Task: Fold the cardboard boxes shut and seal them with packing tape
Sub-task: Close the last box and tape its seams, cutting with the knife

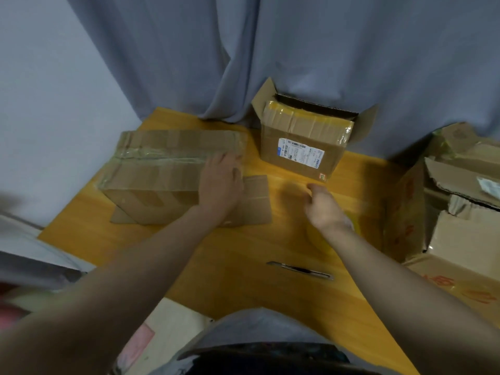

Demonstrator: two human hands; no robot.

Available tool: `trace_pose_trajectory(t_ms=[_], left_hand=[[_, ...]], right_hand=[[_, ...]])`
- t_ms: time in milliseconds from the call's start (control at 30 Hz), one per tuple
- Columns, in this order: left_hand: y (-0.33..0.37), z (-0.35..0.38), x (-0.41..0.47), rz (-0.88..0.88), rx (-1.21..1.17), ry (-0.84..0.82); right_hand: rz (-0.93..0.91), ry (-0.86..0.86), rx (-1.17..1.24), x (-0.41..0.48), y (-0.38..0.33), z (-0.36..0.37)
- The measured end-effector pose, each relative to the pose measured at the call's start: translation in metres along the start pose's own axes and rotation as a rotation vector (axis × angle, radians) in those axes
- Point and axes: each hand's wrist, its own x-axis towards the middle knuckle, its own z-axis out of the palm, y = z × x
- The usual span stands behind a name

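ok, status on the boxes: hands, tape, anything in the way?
Left hand flat on taped box, end flap still open. Right hand empty, over tape roll. Labelled box unsealed. Knife lies clear.

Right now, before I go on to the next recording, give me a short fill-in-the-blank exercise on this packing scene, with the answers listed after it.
1. The left hand lies flat on the box at the ____ side of the table.
2. The box with the white shipping label has its flaps ____.
3. The utility knife lies on the table, held by ____ hand.
4. The right hand hovers over the roll of ____.

Answers: left; open; neither; tape
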Motion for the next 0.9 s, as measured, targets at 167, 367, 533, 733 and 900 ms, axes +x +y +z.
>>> trace_pose_trajectory(t_ms=[167, 367, 533, 733, 900], left_hand=[[-0.043, -0.027, 0.038, -0.051, 0.398, -0.605], [-0.076, -0.02, 0.037, 0.098, 0.593, -0.699], [-0.078, -0.015, 0.038, 0.122, 0.582, -0.674], [-0.076, -0.009, 0.039, 0.074, 0.567, -0.651], [-0.072, -0.011, 0.038, 0.091, 0.588, -0.652]], right_hand=[[-0.443, -0.008, 0.105, 0.023, -0.111, -0.007], [-0.461, -0.168, -0.356, 0.077, -0.164, 0.026], [-0.346, -0.137, -0.386, 0.106, -0.184, 0.031], [-0.411, -0.103, -0.396, 0.097, -0.173, 0.032], [-0.557, -0.102, -0.333, 0.042, -0.136, 0.032]])
